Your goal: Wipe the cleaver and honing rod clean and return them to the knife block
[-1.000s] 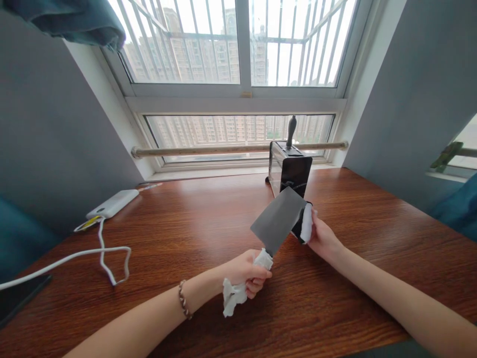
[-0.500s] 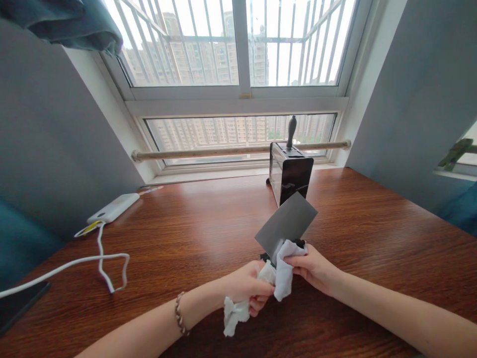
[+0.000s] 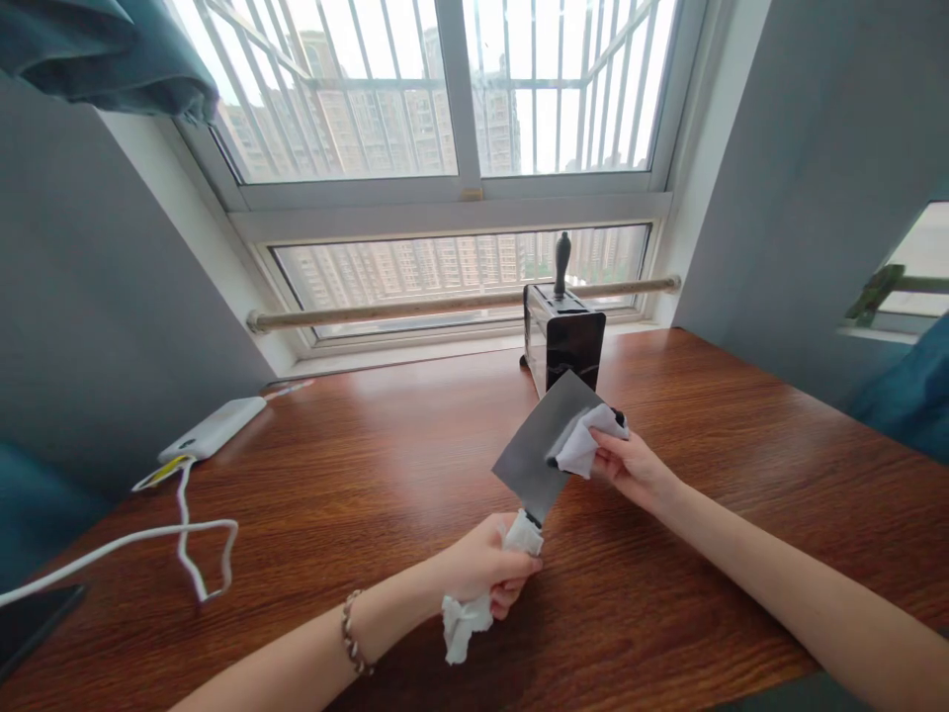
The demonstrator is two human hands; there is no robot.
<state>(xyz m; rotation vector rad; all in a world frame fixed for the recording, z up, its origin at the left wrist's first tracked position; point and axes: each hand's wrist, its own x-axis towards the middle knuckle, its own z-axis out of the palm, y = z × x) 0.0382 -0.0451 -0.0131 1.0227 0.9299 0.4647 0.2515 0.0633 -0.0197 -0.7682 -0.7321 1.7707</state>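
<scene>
- Dark flat object [image 3: 37, 623] at the lower left of the desk [image 3: 356, 425], too cropped to identify.
- White cable [image 3: 148, 539] looping beside it, running up to a white device [image 3: 215, 432], apparently a power bank.
- Left hand [image 3: 485, 562] curled around a handle, crumpled white paper [image 3: 467, 628] wrapped over the grip, loose end hanging below.
- Broad metal cleaver [image 3: 534, 447] between both hands, apparently clear of the desk: handle in the left, blade slanting up toward the right. Probably stiff and fairly heavy, bare metal likely slippery; best held by the wrapped handle, away from the edges. Cannot tell which edge is sharp.
- Black-ended block [image 3: 574, 346] beyond the blade, dark handle [image 3: 562, 259] upright from its top.
- White cloth [image 3: 585, 450] against the blade's face, soft and light by its look, black showing at its ends.
- Right hand [image 3: 630, 465] pinching this cloth between thumb and fingers, just beside the blade.
</scene>
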